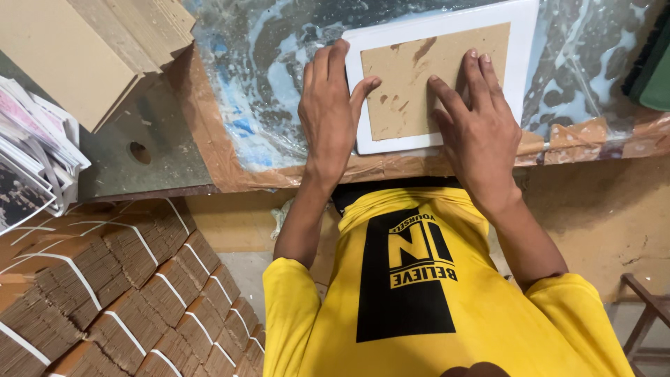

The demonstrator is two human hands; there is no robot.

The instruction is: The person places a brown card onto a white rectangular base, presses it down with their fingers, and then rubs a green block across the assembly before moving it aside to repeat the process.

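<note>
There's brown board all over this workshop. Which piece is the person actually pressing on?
The flat brown cardboard rectangle lying on the white sheet, under both hands. The loose stack of boards at the upper left and the strapped bundles below lie untouched.

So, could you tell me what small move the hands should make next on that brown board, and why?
Probably smooth outward toward the edges: both the left hand and right hand press flat on the brown board, which lies on the white sheet with an even border showing.

Bright yellow short-sleeved T-shirt, large black block print on the chest, bare forearms, bare hands (pixel 405 112)
</note>
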